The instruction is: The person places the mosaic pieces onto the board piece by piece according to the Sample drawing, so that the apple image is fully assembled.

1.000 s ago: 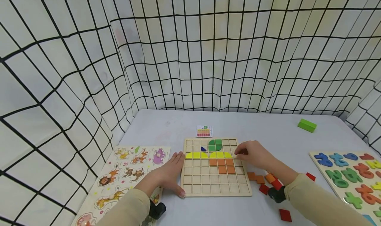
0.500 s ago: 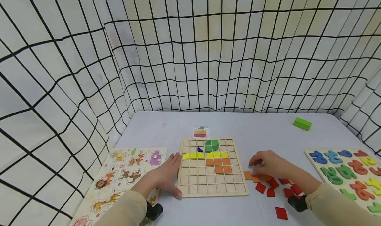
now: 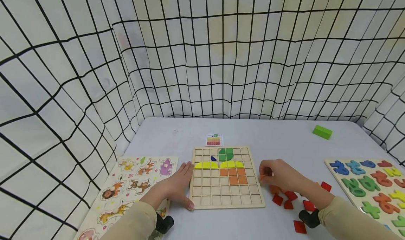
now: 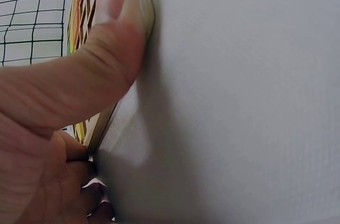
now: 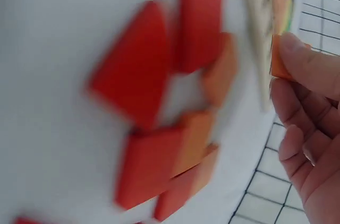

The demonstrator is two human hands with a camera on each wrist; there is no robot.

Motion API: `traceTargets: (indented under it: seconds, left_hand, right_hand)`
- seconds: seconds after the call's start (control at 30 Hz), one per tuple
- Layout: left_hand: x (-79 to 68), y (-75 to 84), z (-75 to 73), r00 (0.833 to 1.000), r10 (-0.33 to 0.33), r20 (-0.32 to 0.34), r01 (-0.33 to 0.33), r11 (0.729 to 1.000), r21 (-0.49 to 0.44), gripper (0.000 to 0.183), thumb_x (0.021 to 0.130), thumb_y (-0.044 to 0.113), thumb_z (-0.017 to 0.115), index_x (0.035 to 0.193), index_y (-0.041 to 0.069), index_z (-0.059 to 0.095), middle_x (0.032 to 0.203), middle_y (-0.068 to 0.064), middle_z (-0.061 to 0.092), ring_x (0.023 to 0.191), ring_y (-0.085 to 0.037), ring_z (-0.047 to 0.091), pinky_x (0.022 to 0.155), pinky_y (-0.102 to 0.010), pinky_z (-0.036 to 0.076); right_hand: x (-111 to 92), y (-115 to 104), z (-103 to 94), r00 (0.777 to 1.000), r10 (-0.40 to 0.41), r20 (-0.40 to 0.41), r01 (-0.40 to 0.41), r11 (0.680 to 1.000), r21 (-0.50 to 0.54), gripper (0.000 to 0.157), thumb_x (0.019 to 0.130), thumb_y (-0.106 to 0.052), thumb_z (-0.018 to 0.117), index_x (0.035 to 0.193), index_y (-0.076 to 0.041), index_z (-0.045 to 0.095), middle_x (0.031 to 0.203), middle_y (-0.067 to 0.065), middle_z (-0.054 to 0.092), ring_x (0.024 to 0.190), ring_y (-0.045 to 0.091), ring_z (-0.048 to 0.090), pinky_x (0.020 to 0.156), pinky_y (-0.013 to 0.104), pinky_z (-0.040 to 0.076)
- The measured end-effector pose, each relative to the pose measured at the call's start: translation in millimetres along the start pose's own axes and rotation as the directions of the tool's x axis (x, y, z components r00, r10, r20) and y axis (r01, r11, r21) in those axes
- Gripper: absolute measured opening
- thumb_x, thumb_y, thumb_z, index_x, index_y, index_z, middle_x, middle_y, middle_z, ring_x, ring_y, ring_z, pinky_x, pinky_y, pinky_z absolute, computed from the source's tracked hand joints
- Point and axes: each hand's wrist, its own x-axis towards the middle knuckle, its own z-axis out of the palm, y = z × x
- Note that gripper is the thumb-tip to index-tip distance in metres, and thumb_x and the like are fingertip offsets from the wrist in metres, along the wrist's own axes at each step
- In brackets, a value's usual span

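A wooden grid board (image 3: 207,190) lies mid-table, with yellow pieces (image 3: 206,165), a green leaf-like shape (image 3: 226,154), a small blue piece (image 3: 213,158) and several orange squares (image 3: 238,180) in its cells. My left hand (image 3: 176,184) rests along the board's left side, fingers extended, thumb at the near corner; the left wrist view has that thumb (image 4: 109,49) against the rim. Just off the board's right edge, my right hand (image 3: 282,174) pinches an orange square tile (image 5: 278,58) between thumb and fingers. Loose red tiles (image 5: 149,163) and orange tiles (image 5: 219,72) lie below it.
A small pattern card (image 3: 214,140) lies behind the board. On the left is an animal puzzle board (image 3: 152,189), partly under the left forearm; on the right, a number puzzle board (image 3: 364,183). A green block (image 3: 322,131) sits at the back right. Black netting surrounds the table.
My right hand went from the board's right edge down to the loose tiles, then came back toward the board pinching an orange tile. The left hand stayed put; the view shifted slightly.
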Motion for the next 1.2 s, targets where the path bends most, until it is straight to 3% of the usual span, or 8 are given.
traceTargets:
  seconds: [0.1, 0.27, 0.43, 0.6, 0.87, 1.0, 1.2]
  left_hand:
    - [-0.2, 0.3, -0.9, 1.000, -0.001, 0.000, 0.001, 1.000, 0.002, 0.130, 0.070, 0.042, 0.094, 0.160, -0.008, 0.014, 0.171, -0.024, 0.009, 0.160, -0.040, 0.005, 0.131, -0.050, 0.015]
    - [-0.6, 0.6, -0.8, 1.000, -0.003, 0.001, 0.003, 1.000, -0.001, 0.130, 0.070, 0.042, 0.094, 0.160, -0.008, 0.014, 0.171, -0.024, 0.008, 0.160, -0.039, 0.004, 0.131, -0.050, 0.015]
    - [-1.3, 1.9, -0.9, 1.000, -0.006, 0.006, 0.006, 1.000, -0.016, 0.130, 0.070, 0.040, 0.094, 0.160, -0.008, 0.014, 0.171, -0.024, 0.008, 0.160, -0.040, 0.004, 0.131, -0.051, 0.014]
    - [0.0, 2.1, -0.8, 1.000, -0.005, 0.008, 0.005, 1.000, -0.009, 0.130, 0.070, 0.042, 0.094, 0.160, -0.007, 0.014, 0.171, -0.024, 0.007, 0.160, -0.039, 0.004, 0.131, -0.051, 0.014]
    - [0.0, 2.5, -1.8, 1.000, -0.002, 0.001, 0.002, 1.000, -0.008, 0.130, 0.070, 0.041, 0.094, 0.160, -0.007, 0.015, 0.171, -0.023, 0.008, 0.160, -0.039, 0.004, 0.131, -0.050, 0.015]
    - [-1.0, 3.8, -2.6, 1.000, 0.004, 0.000, -0.004, 1.000, -0.015, 0.129, 0.070, 0.040, 0.094, 0.160, -0.007, 0.015, 0.171, -0.023, 0.009, 0.160, -0.039, 0.005, 0.131, -0.050, 0.015]
    - [-1.3, 2.6, -2.8, 1.000, 0.004, -0.003, -0.004, 1.000, -0.015, 0.129, 0.069, 0.040, 0.094, 0.160, -0.008, 0.015, 0.171, -0.024, 0.009, 0.160, -0.039, 0.005, 0.131, -0.050, 0.014]
  right_hand:
    - [9.7, -7.7, 1.0, 0.997, -0.072, -0.039, 0.072, 0.997, 0.003, 0.019, 0.088, -0.007, 0.079, 0.088, -0.017, 0.063, 0.081, -0.009, 0.060, 0.081, 0.010, 0.055, 0.070, 0.019, 0.052]
    - [32.1, -31.0, 15.0, 0.987, -0.157, -0.030, 0.158, 0.987, 0.026, 0.013, 0.088, -0.004, 0.078, 0.091, -0.013, 0.068, 0.087, -0.008, 0.065, 0.083, 0.008, 0.058, 0.074, 0.021, 0.055]
    - [50.9, -54.6, 33.7, 0.990, -0.141, 0.000, 0.141, 0.989, 0.048, 0.009, 0.090, -0.005, 0.076, 0.092, -0.014, 0.073, 0.090, -0.006, 0.069, 0.084, 0.010, 0.059, 0.075, 0.020, 0.056]
    - [57.0, -68.2, 43.0, 0.990, -0.136, 0.028, 0.135, 0.991, 0.021, 0.006, 0.091, -0.006, 0.076, 0.091, -0.012, 0.074, 0.089, -0.005, 0.071, 0.082, 0.012, 0.058, 0.072, 0.023, 0.055]
    - [60.7, -71.7, 52.0, 0.994, -0.107, 0.001, 0.107, 0.992, -0.070, 0.005, 0.091, -0.007, 0.076, 0.093, -0.011, 0.077, 0.091, -0.004, 0.074, 0.085, 0.010, 0.059, 0.077, 0.029, 0.058]
    - [61.8, -71.4, 54.9, 0.991, -0.133, -0.013, 0.130, 0.983, -0.132, 0.004, 0.091, -0.008, 0.076, 0.090, -0.012, 0.079, 0.091, -0.003, 0.074, 0.085, 0.010, 0.060, 0.079, 0.029, 0.059]
    - [59.7, -72.8, 56.7, 0.990, -0.138, -0.030, 0.133, 0.982, -0.135, 0.002, 0.090, -0.009, 0.078, 0.090, -0.011, 0.078, 0.090, -0.004, 0.074, 0.085, 0.010, 0.060, 0.078, 0.029, 0.059]
